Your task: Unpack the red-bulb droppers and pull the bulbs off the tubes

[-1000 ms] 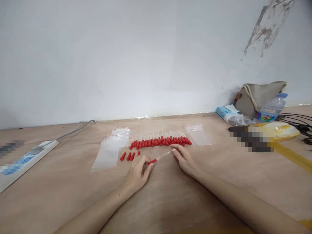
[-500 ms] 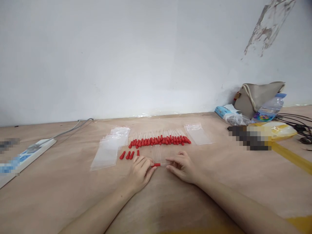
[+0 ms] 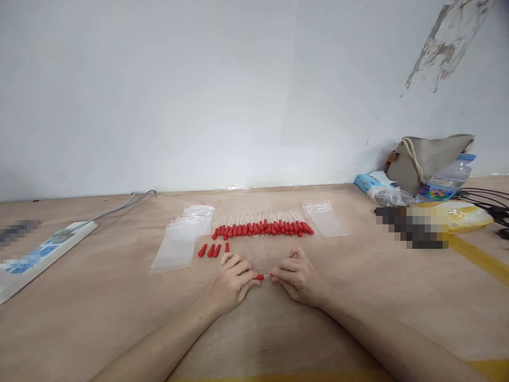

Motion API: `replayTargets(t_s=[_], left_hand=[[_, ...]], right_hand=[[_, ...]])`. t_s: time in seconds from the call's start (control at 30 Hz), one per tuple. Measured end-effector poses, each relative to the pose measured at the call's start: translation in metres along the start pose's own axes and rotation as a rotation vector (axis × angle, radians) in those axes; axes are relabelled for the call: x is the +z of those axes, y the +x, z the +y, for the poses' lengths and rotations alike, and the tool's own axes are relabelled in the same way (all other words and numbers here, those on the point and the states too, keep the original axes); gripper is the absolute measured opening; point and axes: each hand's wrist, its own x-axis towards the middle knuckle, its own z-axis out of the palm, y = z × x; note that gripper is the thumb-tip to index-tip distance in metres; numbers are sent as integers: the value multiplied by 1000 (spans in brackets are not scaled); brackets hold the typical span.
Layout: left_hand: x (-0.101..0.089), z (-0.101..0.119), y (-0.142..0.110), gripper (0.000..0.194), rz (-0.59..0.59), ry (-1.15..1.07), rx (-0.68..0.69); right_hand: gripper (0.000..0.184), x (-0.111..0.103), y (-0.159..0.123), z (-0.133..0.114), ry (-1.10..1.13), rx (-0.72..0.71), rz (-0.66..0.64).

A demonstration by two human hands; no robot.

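Observation:
Between thumb and fingers, my left hand (image 3: 234, 280) pinches a red rubber bulb (image 3: 259, 277) lying sideways. My right hand (image 3: 298, 278) is closed on a clear glass dropper tube (image 3: 266, 277), whose end meets the bulb's mouth; how far it sits inside I cannot tell. Just beyond my hands lie several loose clear tubes (image 3: 256, 249). To the left of them are several loose red bulbs (image 3: 210, 250), one partly behind my left fingers. Farther back is a row of droppers with red bulbs (image 3: 262, 228), their clear tubes pointing toward the wall.
Clear zip bags (image 3: 177, 246) overlap left of the row, and another zip bag (image 3: 326, 219) lies right of it. A power strip (image 3: 51, 249) with a grey cable is at far left. At right are a tissue pack (image 3: 366, 183), a grey bag (image 3: 425, 162) and black cables (image 3: 485, 196).
My right hand has come closer to my left, so less of the tube shows between them. The view has shifted slightly.

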Motion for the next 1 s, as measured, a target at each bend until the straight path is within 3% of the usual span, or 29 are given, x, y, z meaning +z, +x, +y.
replayTargets(t_s=[0.33,0.47,0.6,0.77,1.0], left_hand=[[0,-2,-7,19,-12,-61,-60],[-6,-14,-10,20,105,-167,-253],[-28,-41,-8,30,233,-110,-530],[-50,-75,-17,31,102,-10,-747],[-42,-84,-25,25,15,-52,-827]], right_hand=[[22,2,-11,10,18,49,105],[23,4,-11,16,164,294,220],[30,7,-3,14,277,440,220],[21,9,12,15,124,482,154],[20,23,34,13,-194,460,55]])
